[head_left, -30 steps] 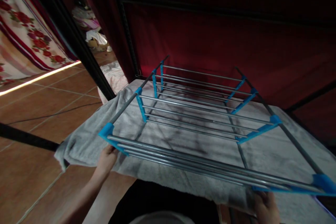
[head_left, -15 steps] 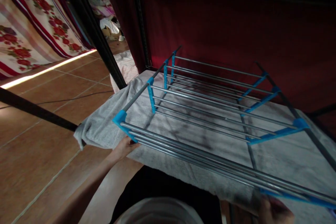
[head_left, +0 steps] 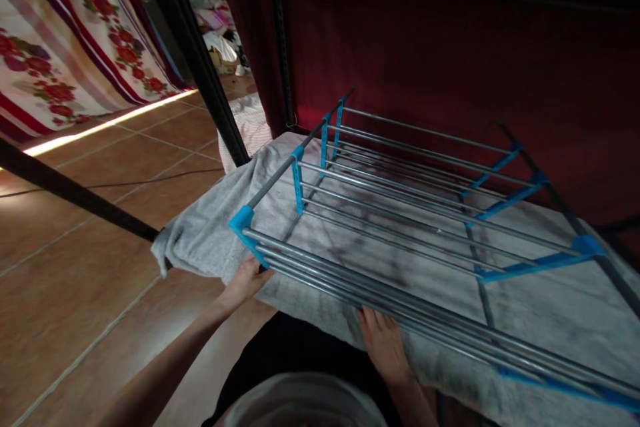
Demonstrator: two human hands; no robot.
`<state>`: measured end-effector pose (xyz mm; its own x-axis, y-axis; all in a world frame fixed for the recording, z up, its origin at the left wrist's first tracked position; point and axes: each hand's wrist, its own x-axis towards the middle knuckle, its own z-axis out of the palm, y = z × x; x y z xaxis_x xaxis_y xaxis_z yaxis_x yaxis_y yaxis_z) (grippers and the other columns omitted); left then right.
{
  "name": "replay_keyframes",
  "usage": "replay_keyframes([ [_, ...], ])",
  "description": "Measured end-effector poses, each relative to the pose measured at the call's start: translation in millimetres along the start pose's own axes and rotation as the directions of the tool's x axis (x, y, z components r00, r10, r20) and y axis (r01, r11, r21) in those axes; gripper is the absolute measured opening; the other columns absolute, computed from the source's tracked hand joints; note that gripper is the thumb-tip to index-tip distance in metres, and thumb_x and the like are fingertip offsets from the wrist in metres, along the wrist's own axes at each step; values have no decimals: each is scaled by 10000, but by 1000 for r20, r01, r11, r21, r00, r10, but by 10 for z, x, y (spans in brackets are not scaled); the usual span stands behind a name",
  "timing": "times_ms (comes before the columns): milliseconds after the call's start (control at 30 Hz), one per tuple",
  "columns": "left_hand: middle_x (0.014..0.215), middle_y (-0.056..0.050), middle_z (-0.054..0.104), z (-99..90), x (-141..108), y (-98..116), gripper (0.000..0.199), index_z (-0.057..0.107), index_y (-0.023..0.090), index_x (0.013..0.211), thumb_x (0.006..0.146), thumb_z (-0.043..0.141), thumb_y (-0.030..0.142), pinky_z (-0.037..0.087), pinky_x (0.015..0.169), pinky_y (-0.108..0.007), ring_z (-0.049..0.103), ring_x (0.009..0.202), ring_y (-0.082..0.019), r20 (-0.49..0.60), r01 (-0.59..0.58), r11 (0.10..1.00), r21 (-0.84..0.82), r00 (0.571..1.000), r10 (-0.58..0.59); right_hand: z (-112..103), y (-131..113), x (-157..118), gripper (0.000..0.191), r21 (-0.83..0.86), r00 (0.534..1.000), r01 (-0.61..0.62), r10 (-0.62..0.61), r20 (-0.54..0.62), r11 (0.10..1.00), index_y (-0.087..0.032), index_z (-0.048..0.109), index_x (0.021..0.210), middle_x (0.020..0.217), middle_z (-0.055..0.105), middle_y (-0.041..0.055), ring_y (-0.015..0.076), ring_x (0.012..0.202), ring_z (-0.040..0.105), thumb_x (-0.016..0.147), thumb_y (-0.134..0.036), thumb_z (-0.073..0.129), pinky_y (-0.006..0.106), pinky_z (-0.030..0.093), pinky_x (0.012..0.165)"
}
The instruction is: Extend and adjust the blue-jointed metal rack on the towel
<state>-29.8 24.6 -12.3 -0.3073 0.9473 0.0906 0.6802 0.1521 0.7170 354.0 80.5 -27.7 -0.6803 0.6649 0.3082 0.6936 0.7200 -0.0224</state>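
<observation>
Right hand (head_left: 384,343) has shifted leftward, seemingly gripping the rack (head_left: 439,231); left hand (head_left: 247,279) holds it.

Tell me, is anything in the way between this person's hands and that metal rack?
Nothing visible is. The left hand is at the metal rack's near-left blue corner piece, and the right hand meets its near bars. The gray cloth lies beneath the rack.

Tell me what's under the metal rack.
Under the metal rack a grey cloth is visible through the gaps. The rack itself hides narrow strips of that cloth, and whatever supports the cloth there is covered, so I can't tell what it is.
</observation>
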Motion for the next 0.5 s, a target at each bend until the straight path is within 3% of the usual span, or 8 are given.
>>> replay_keyframes([
  [100,808,-47,667,29,-9,12,215,688,190,823,820,605,388,561,810,-363,634,865,-234,-4,-29,999,-29,1000,29,5,-199,360,275,8,991,30,-31,128,1000,-274,627,1205,1033,740,63,203,879,697,1023,-227,427,320,523,822],
  [233,789,-54,633,89,-9,19,199,655,177,757,826,598,355,557,796,-355,620,819,-214,-100,-81,996,-40,992,77,66,-441,730,264,106,958,89,-114,263,990,-268,663,1107,927,762,35,170,849,712,1045,-277,407,248,515,821],
  [333,781,-51,622,122,-7,22,178,634,180,747,821,608,339,555,810,-357,614,829,-213,-136,-90,995,-48,987,82,122,-518,851,292,164,946,112,-156,285,980,-262,660,1164,1005,769,41,178,923,719,1037,-224,400,261,504,891],
  [500,828,-60,646,158,-25,-14,149,629,183,769,828,598,316,552,824,-364,614,871,-222,-137,-70,996,-61,989,61,164,-482,866,319,214,921,81,-155,356,974,-265,649,1228,1048,771,30,191,915,732,1040,-242,392,280,528,854],
])
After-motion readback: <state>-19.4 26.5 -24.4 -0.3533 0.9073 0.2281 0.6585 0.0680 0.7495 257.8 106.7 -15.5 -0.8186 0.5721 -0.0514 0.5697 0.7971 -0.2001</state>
